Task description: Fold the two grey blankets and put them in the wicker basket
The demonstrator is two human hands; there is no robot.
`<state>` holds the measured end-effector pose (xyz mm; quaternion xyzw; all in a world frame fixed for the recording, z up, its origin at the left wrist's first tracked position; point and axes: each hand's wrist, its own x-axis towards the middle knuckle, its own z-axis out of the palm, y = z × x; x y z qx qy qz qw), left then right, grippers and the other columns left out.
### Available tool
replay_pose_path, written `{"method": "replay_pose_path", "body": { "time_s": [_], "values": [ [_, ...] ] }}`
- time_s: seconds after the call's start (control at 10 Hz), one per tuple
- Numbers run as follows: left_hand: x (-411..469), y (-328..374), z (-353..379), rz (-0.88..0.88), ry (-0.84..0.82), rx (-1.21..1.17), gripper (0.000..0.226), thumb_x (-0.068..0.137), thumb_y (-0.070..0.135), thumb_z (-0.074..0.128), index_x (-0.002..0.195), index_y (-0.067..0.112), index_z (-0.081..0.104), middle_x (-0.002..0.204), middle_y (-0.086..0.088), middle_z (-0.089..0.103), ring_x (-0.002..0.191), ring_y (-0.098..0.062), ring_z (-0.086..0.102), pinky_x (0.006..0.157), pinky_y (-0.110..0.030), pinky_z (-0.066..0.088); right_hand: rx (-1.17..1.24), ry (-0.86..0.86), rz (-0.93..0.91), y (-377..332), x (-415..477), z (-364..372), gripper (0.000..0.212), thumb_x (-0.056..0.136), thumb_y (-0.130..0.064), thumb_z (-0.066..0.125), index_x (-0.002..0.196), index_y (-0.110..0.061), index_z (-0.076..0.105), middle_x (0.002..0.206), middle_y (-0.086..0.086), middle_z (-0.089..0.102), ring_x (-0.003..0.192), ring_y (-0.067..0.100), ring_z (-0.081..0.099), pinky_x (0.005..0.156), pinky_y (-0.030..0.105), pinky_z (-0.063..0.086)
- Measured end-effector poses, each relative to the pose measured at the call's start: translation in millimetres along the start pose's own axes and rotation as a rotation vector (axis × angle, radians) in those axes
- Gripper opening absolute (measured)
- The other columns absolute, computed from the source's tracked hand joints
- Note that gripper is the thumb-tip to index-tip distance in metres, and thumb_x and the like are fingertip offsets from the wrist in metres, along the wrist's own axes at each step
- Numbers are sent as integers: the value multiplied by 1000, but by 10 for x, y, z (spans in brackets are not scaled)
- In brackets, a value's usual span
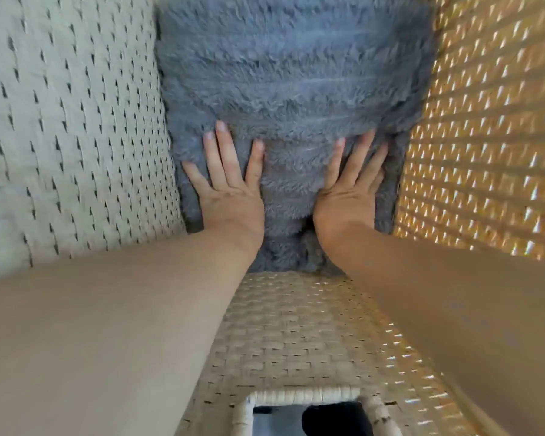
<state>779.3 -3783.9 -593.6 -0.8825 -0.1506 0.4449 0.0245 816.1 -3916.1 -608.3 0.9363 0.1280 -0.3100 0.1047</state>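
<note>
1. The grey blanket point(290, 89) lies down inside the basket point(296, 325), packed between the right wicker wall and a pale stitched cloth point(70, 121) that fills the left side
2. The left hand point(230, 187) rests flat on the blanket with its fingers straight and spread, grasping nothing; this looks like pressing the fluffy bulk down so it sits low
3. The right hand point(350, 190) also lies flat, fingers straight and close together, holding nothing; it sits on the blanket's right part near the wicker wall, probably to tuck that side in
4. Both forearms reach in over the near wall, so the push goes straight down
5. This blanket seems stowed; I cannot tell whether the stitched cloth is the second one
</note>
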Motion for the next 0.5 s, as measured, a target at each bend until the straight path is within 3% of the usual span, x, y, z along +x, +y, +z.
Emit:
{"method": "replay_pose_path", "body": {
  "time_s": [0.1, 0.2, 0.3, 0.4, 0.5],
  "values": [
    [-152, -67, -191, 8, -62, -31, 143, 82, 28, 73, 96, 9, -68, 108, -31, -65, 127, -46, -37, 109, -66, -2, 45, 5, 16, 39, -115, -164, 83, 87, 2, 17, 110, -6, -62, 151, 27, -24, 141, 52, -8, 116, 51, 14],
    [-469, -202, -493, 45, -55, -51, 148, 76, 30, 78, 101, 14, -67, 122, -27, -61, 137, -42, -31, 114, -58, 10, -23, -60, 41, 56, -367, -572, 101, 92, -2, 36, 108, -9, -63, 152, 24, -29, 142, 49, -12, 118, 48, 10],
    [-930, -379, -884, 107, -146, -178, 133, 79, 20, 76, 136, 27, -44, 150, -18, -36, 146, -35, -9, 112, -44, 26, -9, -184, 57, 44, -685, -1080, 106, 91, -12, 51, 134, -13, -45, 156, 24, -16, 145, 42, 5, 118, 46, 10],
    [-1434, -622, -1338, 143, -182, -364, 103, 83, 17, 70, 151, 33, -6, 159, -10, 0, 141, -29, 27, 98, -37, 43, 162, -294, 71, 120, -1093, -1633, 79, 88, -14, 50, 151, -11, 1, 145, 18, 34, 130, 33, 41, 117, 47, 14],
    [-1979, -922, -1907, 162, -208, -539, 78, 86, 26, 66, 151, 26, 23, 152, -5, 32, 130, -23, 44, 100, -31, 42, 389, -471, 69, 323, -1597, -2253, 43, 92, -16, 46, 134, -8, 41, 123, 10, 55, 106, 27, 55, 101, 38, 40]
  ]
}}
